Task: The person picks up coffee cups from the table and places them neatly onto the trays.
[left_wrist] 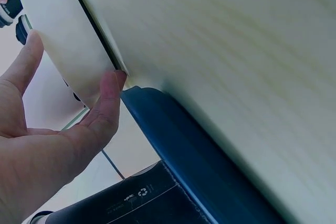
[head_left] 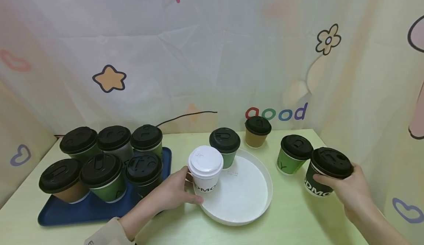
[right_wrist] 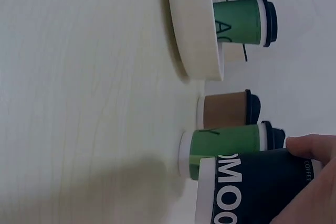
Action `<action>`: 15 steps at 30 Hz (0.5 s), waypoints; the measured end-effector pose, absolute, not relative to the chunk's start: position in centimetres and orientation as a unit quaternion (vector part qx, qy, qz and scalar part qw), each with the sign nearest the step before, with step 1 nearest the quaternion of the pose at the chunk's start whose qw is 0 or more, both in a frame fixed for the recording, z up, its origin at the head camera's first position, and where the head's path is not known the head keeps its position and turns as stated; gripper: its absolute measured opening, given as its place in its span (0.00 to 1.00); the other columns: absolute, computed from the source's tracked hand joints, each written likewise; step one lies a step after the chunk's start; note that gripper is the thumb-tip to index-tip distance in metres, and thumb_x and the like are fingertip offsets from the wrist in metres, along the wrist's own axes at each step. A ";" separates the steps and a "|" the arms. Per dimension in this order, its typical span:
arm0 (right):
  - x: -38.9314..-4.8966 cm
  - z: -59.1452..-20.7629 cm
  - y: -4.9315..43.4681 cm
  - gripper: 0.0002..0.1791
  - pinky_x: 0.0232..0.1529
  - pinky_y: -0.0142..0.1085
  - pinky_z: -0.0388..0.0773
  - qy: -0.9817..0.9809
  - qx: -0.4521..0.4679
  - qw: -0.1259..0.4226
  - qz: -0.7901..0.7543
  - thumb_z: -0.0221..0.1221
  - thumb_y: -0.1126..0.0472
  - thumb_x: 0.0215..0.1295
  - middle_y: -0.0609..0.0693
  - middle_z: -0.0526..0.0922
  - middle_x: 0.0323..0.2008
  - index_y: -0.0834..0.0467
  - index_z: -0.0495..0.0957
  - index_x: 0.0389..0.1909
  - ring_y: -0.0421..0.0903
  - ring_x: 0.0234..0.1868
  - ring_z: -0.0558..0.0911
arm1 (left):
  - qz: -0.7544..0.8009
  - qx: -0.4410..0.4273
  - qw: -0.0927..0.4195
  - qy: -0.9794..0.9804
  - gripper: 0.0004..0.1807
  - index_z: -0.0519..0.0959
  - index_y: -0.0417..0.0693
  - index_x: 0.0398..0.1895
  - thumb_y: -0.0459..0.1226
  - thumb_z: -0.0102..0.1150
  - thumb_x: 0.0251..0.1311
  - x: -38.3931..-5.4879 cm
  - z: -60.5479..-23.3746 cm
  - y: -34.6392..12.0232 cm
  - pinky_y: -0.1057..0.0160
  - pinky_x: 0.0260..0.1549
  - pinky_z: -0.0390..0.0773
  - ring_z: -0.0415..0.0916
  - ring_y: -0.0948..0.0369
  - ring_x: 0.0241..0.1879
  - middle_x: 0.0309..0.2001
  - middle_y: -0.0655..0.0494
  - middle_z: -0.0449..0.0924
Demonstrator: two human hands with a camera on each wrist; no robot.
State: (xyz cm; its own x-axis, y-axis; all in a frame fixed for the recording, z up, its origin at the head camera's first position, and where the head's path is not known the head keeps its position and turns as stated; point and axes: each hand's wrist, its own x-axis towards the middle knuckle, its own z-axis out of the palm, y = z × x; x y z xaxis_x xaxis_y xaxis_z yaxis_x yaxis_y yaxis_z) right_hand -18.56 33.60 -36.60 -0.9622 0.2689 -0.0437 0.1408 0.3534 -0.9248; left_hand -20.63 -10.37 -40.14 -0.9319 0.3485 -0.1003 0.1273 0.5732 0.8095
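My right hand (head_left: 356,189) grips a black paper cup (head_left: 319,182) with a black lid, thumb across its front. In the right wrist view this cup slants close to a green cup (right_wrist: 226,140); whether it touches the table is unclear. My left hand (head_left: 173,189) touches the left side of a round white tray (head_left: 255,210), thumb and fingers spread along the wall. On the tray stand a white cup (head_left: 207,178) with a white lid and a green cup (head_left: 228,160) with a black lid. The left wrist view shows the fingers against the tray's wall (left_wrist: 58,24).
A blue rectangular tray (head_left: 82,215) at the left carries several lidded cups in two rows. Behind the white tray's right side stands a brown cup (head_left: 255,140). A printed curtain (head_left: 212,53) rises behind the pale table (head_left: 281,226).
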 end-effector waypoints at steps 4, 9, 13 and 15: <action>-17.8 -35.8 32.7 0.53 0.69 0.60 0.56 -0.826 -0.126 0.041 0.548 0.75 0.60 0.59 0.53 0.71 0.66 0.66 0.52 0.76 0.53 0.68 0.67 | 0.444 0.132 0.128 0.877 0.41 0.70 0.36 0.60 0.39 0.84 0.46 -20.6 -40.1 -10.4 0.47 0.53 0.78 0.77 0.50 0.51 0.52 0.47 0.78; -16.9 -35.6 31.2 0.59 0.68 0.55 0.59 -0.846 -0.110 0.051 0.519 0.75 0.57 0.60 0.64 0.56 0.73 0.68 0.42 0.78 0.60 0.71 0.59 | 0.445 0.130 0.130 0.876 0.41 0.70 0.36 0.60 0.39 0.84 0.46 -20.6 -40.1 -10.3 0.46 0.54 0.77 0.77 0.50 0.52 0.52 0.47 0.78; -16.6 -35.8 29.6 0.52 0.55 0.32 0.69 -0.866 -0.065 0.062 0.491 0.76 0.56 0.59 0.58 0.66 0.69 0.65 0.52 0.75 0.42 0.61 0.70 | 0.445 0.132 0.129 0.876 0.41 0.70 0.36 0.60 0.39 0.84 0.46 -20.7 -40.1 -10.4 0.46 0.54 0.77 0.77 0.50 0.52 0.52 0.47 0.78; -16.7 -35.9 28.8 0.51 0.49 0.27 0.72 -0.869 -0.041 0.057 0.490 0.76 0.56 0.59 0.56 0.69 0.67 0.63 0.55 0.74 0.39 0.57 0.73 | 0.446 0.131 0.129 0.876 0.41 0.70 0.36 0.60 0.39 0.84 0.46 -20.6 -40.1 -10.4 0.46 0.54 0.77 0.77 0.50 0.52 0.52 0.47 0.78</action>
